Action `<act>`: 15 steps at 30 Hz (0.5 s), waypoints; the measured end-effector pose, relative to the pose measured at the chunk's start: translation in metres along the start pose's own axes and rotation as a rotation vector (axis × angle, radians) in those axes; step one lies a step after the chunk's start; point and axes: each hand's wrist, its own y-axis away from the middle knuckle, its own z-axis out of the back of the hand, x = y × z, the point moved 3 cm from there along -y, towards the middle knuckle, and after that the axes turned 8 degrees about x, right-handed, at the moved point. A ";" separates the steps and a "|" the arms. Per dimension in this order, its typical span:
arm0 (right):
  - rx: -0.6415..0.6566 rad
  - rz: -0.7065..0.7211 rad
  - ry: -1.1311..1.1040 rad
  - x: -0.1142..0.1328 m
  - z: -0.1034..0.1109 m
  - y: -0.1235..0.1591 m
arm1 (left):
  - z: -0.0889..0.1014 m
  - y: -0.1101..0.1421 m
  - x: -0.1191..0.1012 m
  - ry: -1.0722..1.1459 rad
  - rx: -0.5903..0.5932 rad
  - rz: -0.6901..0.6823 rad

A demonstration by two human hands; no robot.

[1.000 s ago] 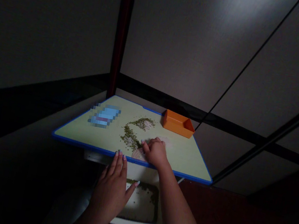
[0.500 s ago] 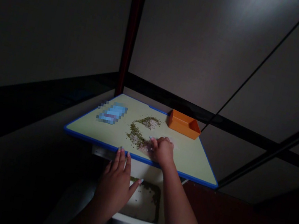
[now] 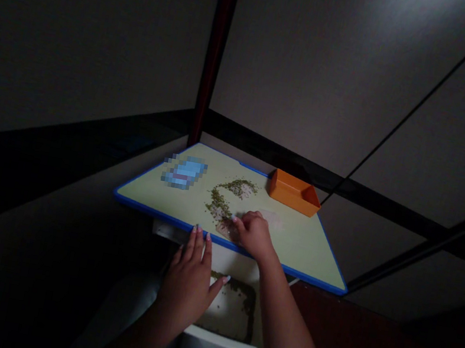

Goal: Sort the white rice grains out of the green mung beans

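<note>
Small green grains, perhaps mung beans (image 3: 221, 201), lie in a loose curved trail on a pale yellow tabletop (image 3: 164, 204) with a blue edge. Pinkish printed patches show through among them. My right hand (image 3: 254, 235) rests on the tabletop at the near end of the trail, its fingers curled in and the thumb beside the grains. Whatever its fingers hold is hidden. With fingers stretched out, my left hand (image 3: 189, 277) touches the near blue edge. Beneath that edge, partly behind my left hand, is a pulled-out white drawer (image 3: 225, 341) with more green grains along its inner sides.
An orange open box (image 3: 293, 200) stands at the table's far right corner. A blue flat item (image 3: 185, 172), blurred by pixels, lies at the far left. Grey panelled walls (image 3: 301, 60) close in behind and at left; the dark red floor (image 3: 316, 333) shows at right.
The whole scene has slid right and slightly up in the picture as the camera turned. My right hand stays curled by the grains, with small shifts; my left hand keeps to the edge.
</note>
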 end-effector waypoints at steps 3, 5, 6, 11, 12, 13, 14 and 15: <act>0.017 0.013 0.026 -0.004 0.000 0.001 | 0.000 0.000 0.000 0.001 -0.001 -0.010; 0.020 -0.008 0.054 -0.006 0.000 0.000 | -0.001 0.000 0.000 0.003 -0.006 -0.012; 0.024 -0.017 0.070 -0.006 0.000 0.000 | -0.002 0.001 0.000 0.004 -0.012 -0.011; 0.023 -0.088 0.146 -0.004 0.002 -0.002 | -0.002 0.000 -0.001 0.019 -0.044 0.020; 0.018 -0.107 0.157 -0.003 0.002 -0.002 | -0.002 0.000 -0.001 0.025 -0.042 0.027; 0.012 -0.123 0.166 -0.002 0.001 -0.002 | -0.002 -0.001 -0.001 0.030 -0.037 0.031; 0.007 -0.136 0.172 -0.001 0.001 -0.002 | -0.001 -0.001 -0.001 0.036 -0.030 0.032; 0.000 -0.146 0.179 0.001 0.000 -0.002 | -0.001 -0.001 -0.001 0.043 -0.024 0.031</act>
